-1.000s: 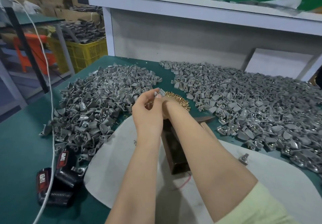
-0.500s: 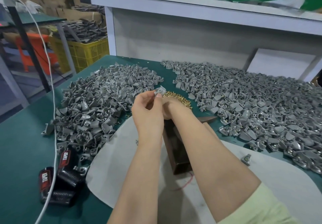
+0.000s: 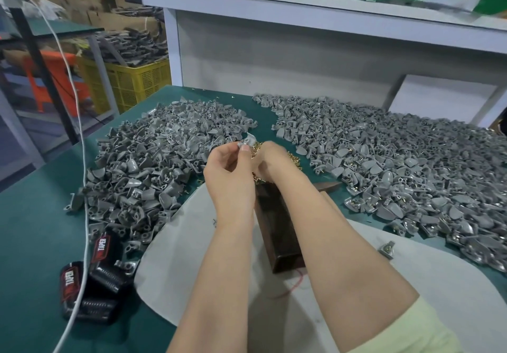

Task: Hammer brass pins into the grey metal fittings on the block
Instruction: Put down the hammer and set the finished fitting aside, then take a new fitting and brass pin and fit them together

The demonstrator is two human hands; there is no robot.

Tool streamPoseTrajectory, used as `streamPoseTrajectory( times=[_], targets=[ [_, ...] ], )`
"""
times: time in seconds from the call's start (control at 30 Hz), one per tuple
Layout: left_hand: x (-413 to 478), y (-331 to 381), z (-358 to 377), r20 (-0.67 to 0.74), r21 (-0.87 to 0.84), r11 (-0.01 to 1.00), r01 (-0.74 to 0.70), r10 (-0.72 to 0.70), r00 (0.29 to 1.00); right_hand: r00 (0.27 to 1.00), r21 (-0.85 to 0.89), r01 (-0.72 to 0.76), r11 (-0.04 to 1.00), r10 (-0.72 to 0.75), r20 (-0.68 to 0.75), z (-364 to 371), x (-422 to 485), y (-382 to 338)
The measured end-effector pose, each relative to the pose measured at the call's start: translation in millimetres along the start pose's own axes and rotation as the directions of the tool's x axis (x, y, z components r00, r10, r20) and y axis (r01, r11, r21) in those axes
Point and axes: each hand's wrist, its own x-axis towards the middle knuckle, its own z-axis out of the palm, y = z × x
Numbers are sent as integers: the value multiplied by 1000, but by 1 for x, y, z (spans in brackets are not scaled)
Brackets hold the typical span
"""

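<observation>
Grey metal fitting [image 3: 248, 141] pinched in left hand [image 3: 229, 173] fingertips, held up over far end of dark rectangular block [image 3: 279, 232]. Right hand [image 3: 270, 162] curled close beside it, over loose brass pins [image 3: 295, 158]; can't tell what it grips. Heaps of grey fittings left [image 3: 153, 168] & right [image 3: 397, 166] on green table [image 3: 30, 243]. White cable [image 3: 82, 188] w/ black packs [image 3: 90, 284] at left.

Grey fitting [image 3: 248, 141] pinched above dark block [image 3: 279, 232], brass pins [image 3: 295, 159] heaped behind
</observation>
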Motion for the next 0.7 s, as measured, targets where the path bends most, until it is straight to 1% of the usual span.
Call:
streamPoseTrajectory(
  times=[0.03, 0.07, 0.17, 0.23, 0.27, 0.33, 0.43, 0.5, 0.57, 0.63, 0.7],
  targets=[
    [0, 0, 0, 14, 17, 1000, -7, 7, 1000, 998, -45, 23, 999, -26, -63, -6, -1, -2],
    [0, -1, 0, 38, 39, 999, -18, 17, 999, 988, 17, 71, 997, -68, -136, -13, -5, 1],
    [-1, -1, -1, 175, 154, 986, -68, 40, 984, 981, 239, 135, 962, -95, -171, -38, -26, 7],
    [-4, -1, 1, 294, 285, 947, -148, 60, 954, 977, 283, 149, 947, -97, -190, -55, -43, 16],
    [-7, -1, 2, 351, 370, 908, -198, 61, 935, 977, 281, 149, 948, -97, -190, -62, -54, 20],
    [-12, -2, 4, 439, 543, 788, -289, 28, 898, 979, 322, 160, 933, -109, -171, -74, -75, 31],
    [-20, 0, 6, 499, 719, 582, -379, -52, 865, 984, 348, 159, 924, -118, -136, -79, -98, 47],
    [-22, 0, 6, 517, 762, 500, -412, -87, 851, 982, 313, 170, 935, -132, -138, -76, -105, 54],
    [-23, 1, 6, 529, 779, 456, -430, -109, 842, 975, 251, 173, 952, -131, -177, -71, -108, 59],
    [-24, 1, 5, 533, 784, 438, -439, -114, 838, 960, 107, 187, 977, -159, -229, -67, -108, 62],
    [-23, 2, 5, 533, 787, 434, -439, -118, 838, 945, -99, 217, 971, -234, -230, -64, -109, 62]
  ],
)
